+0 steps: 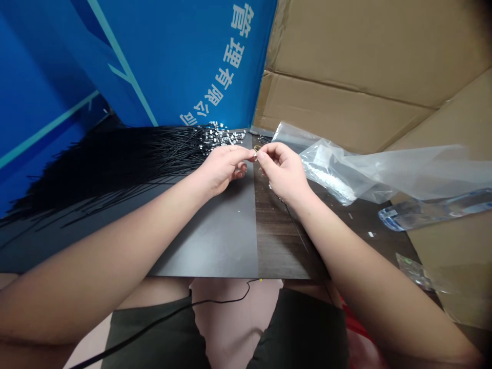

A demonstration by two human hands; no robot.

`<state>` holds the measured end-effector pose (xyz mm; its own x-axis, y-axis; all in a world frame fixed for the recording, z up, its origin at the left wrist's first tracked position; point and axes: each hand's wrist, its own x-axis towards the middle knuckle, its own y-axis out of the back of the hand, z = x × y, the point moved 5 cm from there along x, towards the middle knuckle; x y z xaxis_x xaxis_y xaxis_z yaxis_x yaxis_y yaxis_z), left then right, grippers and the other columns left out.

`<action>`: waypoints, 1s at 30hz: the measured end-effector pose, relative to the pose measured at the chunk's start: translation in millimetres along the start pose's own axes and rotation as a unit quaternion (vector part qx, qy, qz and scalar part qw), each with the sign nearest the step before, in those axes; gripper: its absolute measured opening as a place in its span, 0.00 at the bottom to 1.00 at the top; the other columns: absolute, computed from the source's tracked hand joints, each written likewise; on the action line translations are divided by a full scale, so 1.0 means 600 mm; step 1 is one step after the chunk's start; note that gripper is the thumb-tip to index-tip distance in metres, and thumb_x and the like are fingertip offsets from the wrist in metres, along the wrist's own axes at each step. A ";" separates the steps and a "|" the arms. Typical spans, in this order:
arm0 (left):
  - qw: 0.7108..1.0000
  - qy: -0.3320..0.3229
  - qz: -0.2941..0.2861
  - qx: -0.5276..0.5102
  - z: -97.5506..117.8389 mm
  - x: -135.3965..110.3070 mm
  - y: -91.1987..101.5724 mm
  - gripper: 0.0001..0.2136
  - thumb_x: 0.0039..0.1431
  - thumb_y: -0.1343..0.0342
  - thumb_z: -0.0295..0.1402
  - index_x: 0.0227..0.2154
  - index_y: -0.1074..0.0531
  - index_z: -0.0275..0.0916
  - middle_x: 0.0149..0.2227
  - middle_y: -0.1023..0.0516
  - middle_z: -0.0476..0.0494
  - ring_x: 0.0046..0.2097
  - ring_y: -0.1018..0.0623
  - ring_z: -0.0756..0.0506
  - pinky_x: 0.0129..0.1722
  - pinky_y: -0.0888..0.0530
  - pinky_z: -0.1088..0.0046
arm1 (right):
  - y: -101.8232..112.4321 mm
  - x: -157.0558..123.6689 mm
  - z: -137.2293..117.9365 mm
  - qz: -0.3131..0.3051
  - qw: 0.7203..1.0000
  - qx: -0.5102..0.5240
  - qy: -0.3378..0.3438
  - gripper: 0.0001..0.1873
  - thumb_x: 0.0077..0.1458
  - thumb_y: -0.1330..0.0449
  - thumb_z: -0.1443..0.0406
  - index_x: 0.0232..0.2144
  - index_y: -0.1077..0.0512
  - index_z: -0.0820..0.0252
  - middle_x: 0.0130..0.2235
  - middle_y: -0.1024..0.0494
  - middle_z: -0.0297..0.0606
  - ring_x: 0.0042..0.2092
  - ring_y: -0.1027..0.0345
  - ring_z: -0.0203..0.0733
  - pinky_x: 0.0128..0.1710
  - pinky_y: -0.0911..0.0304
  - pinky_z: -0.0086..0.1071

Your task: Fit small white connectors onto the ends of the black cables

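Note:
My left hand (223, 166) and my right hand (282, 171) meet fingertip to fingertip above the far part of a dark table (215, 241). Both pinch a small yellowish ring-like piece (256, 149) between thumb and forefinger. A thin black cord (295, 225) runs from under my right hand toward the table's front edge. Left of my hands lies a large fanned bundle of black cords (115, 159) with small silvery metal ends (219, 136) pointing toward the hands.
A clear plastic bag (384, 169) with small white pieces lies right of my hands, another small clear bag (417, 274) at the table's right edge. Blue printed board (154, 61) stands behind, brown cardboard (365, 66) at the right. A black cable (161, 320) crosses my lap.

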<state>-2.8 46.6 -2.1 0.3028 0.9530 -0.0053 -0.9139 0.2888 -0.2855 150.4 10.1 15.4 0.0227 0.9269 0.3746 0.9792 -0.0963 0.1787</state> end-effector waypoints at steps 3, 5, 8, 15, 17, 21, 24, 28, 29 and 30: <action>1.000 -0.004 0.004 0.003 0.002 0.000 0.000 0.09 0.50 0.28 0.32 0.26 0.22 0.35 0.33 0.23 0.44 0.28 0.31 0.54 0.27 0.33 0.75 | 0.000 0.000 0.003 0.002 1.000 0.004 -0.016 0.06 0.65 0.35 0.61 0.34 0.26 0.55 0.32 0.25 0.32 0.31 0.36 0.36 0.35 0.38 0.34; 1.000 0.002 0.008 -0.002 0.002 0.000 0.000 0.08 0.50 0.28 0.32 0.26 0.22 0.35 0.33 0.23 0.45 0.28 0.31 0.54 0.27 0.34 0.75 | 0.001 -0.001 0.007 0.014 0.999 0.022 -0.036 0.06 0.64 0.34 0.61 0.35 0.25 0.55 0.33 0.24 0.33 0.32 0.35 0.36 0.33 0.38 0.33; 0.999 0.017 0.022 -0.024 0.001 0.002 0.002 0.08 0.50 0.29 0.31 0.27 0.23 0.36 0.35 0.21 0.44 0.28 0.31 0.54 0.27 0.35 0.74 | 0.001 -0.003 0.013 0.044 0.993 0.060 -0.086 0.06 0.64 0.33 0.61 0.35 0.25 0.56 0.33 0.23 0.35 0.31 0.33 0.35 0.30 0.37 0.32; 0.997 0.044 0.015 -0.064 -0.006 0.004 0.002 0.05 0.51 0.32 0.29 0.27 0.23 0.34 0.29 0.24 0.46 0.27 0.31 0.54 0.26 0.36 0.77 | -0.024 -0.016 0.017 0.012 0.975 0.127 -0.181 0.05 0.61 0.33 0.65 0.32 0.25 0.59 0.28 0.23 0.33 0.25 0.36 0.30 0.24 0.42 0.27; 0.997 0.041 0.010 -0.064 -0.007 0.004 0.000 0.06 0.51 0.31 0.29 0.27 0.24 0.35 0.28 0.25 0.47 0.27 0.30 0.54 0.27 0.35 0.76 | -0.027 -0.018 0.018 0.010 0.975 0.127 -0.182 0.06 0.61 0.33 0.65 0.32 0.24 0.58 0.28 0.23 0.33 0.25 0.36 0.30 0.23 0.42 0.26; 0.998 0.032 0.008 -0.060 -0.008 0.004 -0.001 0.09 0.50 0.29 0.30 0.28 0.24 0.36 0.29 0.25 0.48 0.27 0.30 0.54 0.28 0.34 0.75 | -0.026 -0.018 0.024 0.023 0.975 0.122 -0.187 0.06 0.60 0.32 0.65 0.32 0.25 0.58 0.28 0.24 0.32 0.25 0.37 0.30 0.23 0.42 0.26; 0.998 0.028 0.009 -0.060 -0.007 0.004 -0.002 0.08 0.51 0.30 0.29 0.27 0.25 0.35 0.29 0.25 0.48 0.27 0.30 0.55 0.28 0.34 0.75 | -0.026 -0.018 0.026 0.027 0.974 0.122 -0.189 0.07 0.61 0.32 0.65 0.31 0.25 0.58 0.28 0.23 0.33 0.24 0.37 0.30 0.23 0.42 0.26; 0.997 0.035 0.013 -0.065 -0.006 0.004 -0.002 0.07 0.51 0.31 0.29 0.28 0.24 0.34 0.30 0.25 0.48 0.27 0.31 0.56 0.26 0.35 0.78 | -0.026 -0.016 0.027 0.036 0.975 0.120 -0.183 0.06 0.62 0.33 0.65 0.32 0.25 0.58 0.28 0.24 0.32 0.24 0.36 0.30 0.23 0.41 0.26; 0.997 0.036 0.014 -0.065 -0.006 0.003 -0.002 0.07 0.51 0.31 0.29 0.28 0.24 0.34 0.30 0.25 0.48 0.27 0.31 0.56 0.26 0.35 0.78 | -0.025 -0.016 0.028 0.038 0.975 0.119 -0.182 0.06 0.62 0.33 0.65 0.32 0.25 0.58 0.27 0.24 0.31 0.24 0.36 0.30 0.23 0.41 0.26; 0.997 0.037 0.015 -0.064 -0.006 0.003 -0.002 0.07 0.51 0.31 0.29 0.28 0.24 0.35 0.31 0.25 0.48 0.27 0.31 0.56 0.26 0.34 0.78 | -0.025 -0.016 0.028 0.039 0.976 0.118 -0.182 0.06 0.62 0.33 0.65 0.32 0.25 0.59 0.27 0.24 0.31 0.24 0.36 0.29 0.22 0.41 0.25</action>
<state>-0.5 47.5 -5.3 0.2993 0.9503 -0.0858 -0.8823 0.2414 -0.4042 138.6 8.8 -6.1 0.1268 0.9916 0.0241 0.9899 -0.1250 -0.0669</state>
